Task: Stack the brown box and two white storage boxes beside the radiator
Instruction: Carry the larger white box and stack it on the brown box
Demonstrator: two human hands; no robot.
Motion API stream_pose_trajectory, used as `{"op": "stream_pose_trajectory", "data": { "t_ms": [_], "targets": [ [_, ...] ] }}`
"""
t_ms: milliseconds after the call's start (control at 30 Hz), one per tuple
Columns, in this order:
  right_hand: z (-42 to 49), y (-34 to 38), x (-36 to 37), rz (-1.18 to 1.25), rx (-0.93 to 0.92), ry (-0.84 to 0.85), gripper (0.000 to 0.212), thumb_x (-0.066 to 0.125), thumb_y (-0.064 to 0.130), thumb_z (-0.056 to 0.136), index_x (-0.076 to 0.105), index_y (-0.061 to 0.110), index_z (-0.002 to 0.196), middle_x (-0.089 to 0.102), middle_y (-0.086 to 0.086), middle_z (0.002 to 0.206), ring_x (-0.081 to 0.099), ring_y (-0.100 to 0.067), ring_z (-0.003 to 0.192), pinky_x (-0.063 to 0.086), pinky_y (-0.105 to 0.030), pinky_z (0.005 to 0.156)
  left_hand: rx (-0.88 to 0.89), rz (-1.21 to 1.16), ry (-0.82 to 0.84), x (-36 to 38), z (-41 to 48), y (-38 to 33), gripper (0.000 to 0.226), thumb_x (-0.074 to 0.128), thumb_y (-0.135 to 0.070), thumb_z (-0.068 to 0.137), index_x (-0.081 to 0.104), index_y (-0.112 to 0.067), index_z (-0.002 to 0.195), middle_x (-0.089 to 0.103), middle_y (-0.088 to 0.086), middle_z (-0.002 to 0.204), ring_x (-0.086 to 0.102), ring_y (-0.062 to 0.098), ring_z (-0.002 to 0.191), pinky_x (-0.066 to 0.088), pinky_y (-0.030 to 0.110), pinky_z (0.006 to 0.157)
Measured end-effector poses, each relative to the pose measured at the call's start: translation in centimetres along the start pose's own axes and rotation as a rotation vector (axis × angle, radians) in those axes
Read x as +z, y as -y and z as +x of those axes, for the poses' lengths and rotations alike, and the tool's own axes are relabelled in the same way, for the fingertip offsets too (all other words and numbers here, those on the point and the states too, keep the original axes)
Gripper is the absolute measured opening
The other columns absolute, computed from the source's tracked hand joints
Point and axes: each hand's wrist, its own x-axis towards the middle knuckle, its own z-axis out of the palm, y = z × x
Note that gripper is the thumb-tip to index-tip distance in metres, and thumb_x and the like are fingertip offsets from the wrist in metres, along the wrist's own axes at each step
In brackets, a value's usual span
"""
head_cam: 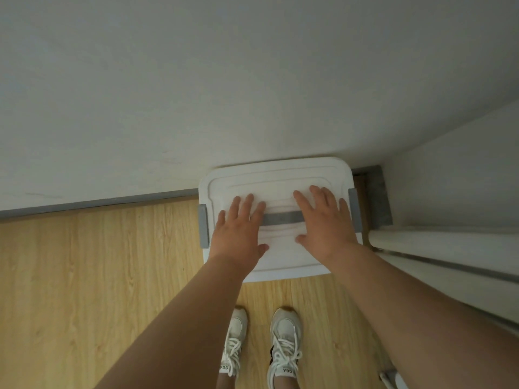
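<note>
White plastic storage box [276, 175] with grey side latches sits on the wooden floor [98, 276] against the wall [196, 94], beside the white radiator [449, 248]. Left hand [238, 231] and right hand [325, 223] lie flat, fingers spread, on its lid. It looks stiff, smooth and probably light; the side rims seem the best hold.

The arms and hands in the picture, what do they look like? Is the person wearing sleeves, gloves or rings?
Both arms are bare right up to the picture's edge: no sleeves show. The left hand and the right hand wear no gloves, and I see no rings, watch or bracelet. Their fingers are uncovered, with short nails. Lower down, the person wears white lace-up trainers with small dark lettering on the tongues.
</note>
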Motion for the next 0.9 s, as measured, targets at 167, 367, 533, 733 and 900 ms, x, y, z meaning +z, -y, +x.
{"op": "stream_pose_trajectory", "data": {
  "t_ms": [167,367,533,733,900],
  "targets": [
    [0.1,-0.6,0.1,0.007,0.034,0.113,0.108,0.07,0.036,0.083,-0.016,0.03,0.15,-0.024,-0.007,0.159,-0.017,-0.032,0.147,0.013,-0.055,0.117,-0.079,-0.052,0.094,0.3,-0.3,0.2,0.099,0.063,-0.041,0.086,-0.011,-0.028,0.151,-0.026,0.001,0.158,-0.023,0.028,0.145,0.011,0.045,0.119],
    [0.4,0.3,0.4,0.003,0.08,0.131,0.106,0.067,0.022,0.086,-0.017,0.028,0.15,-0.026,-0.007,0.158,-0.018,-0.033,0.147,0.015,-0.055,0.117,-0.079,-0.023,0.136,0.8,-0.2,0.3,0.1,0.06,-0.024,0.088,-0.018,-0.028,0.149,-0.034,0.001,0.155,-0.027,0.028,0.143,0.011,0.044,0.118],
    [0.3,0.3,-0.4,-0.021,0.098,0.161,0.1,0.064,0.025,0.088,-0.014,0.029,0.151,-0.022,-0.007,0.16,-0.012,-0.031,0.148,0.014,-0.054,0.118,-0.053,-0.098,0.121,-0.1,-0.2,0.9,0.086,0.054,-0.023,0.091,-0.007,-0.031,0.151,-0.026,-0.005,0.158,-0.018,0.022,0.147,0.027,0.04,0.115],
    [-0.7,1.3,-1.4,0.02,0.128,0.145,0.088,0.056,0.015,0.092,-0.006,0.029,0.152,-0.01,-0.008,0.162,-0.003,-0.03,0.149,0.013,-0.05,0.118,-0.04,-0.103,0.121,-1.2,-1.9,1.5,0.078,0.05,-0.027,0.095,-0.004,-0.03,0.152,-0.019,-0.005,0.16,-0.01,0.021,0.148,0.023,0.039,0.117],
    [-3.0,2.4,-3.4,0.031,0.126,0.142,0.083,0.054,0.019,0.093,-0.002,0.027,0.153,-0.004,-0.009,0.162,0.002,-0.03,0.149,0.014,-0.049,0.118,-0.043,-0.117,0.144,-3.0,-4.5,1.8,0.078,0.049,-0.025,0.095,-0.004,-0.031,0.152,-0.015,-0.006,0.16,-0.008,0.019,0.148,0.028,0.037,0.114]
  ]
}}
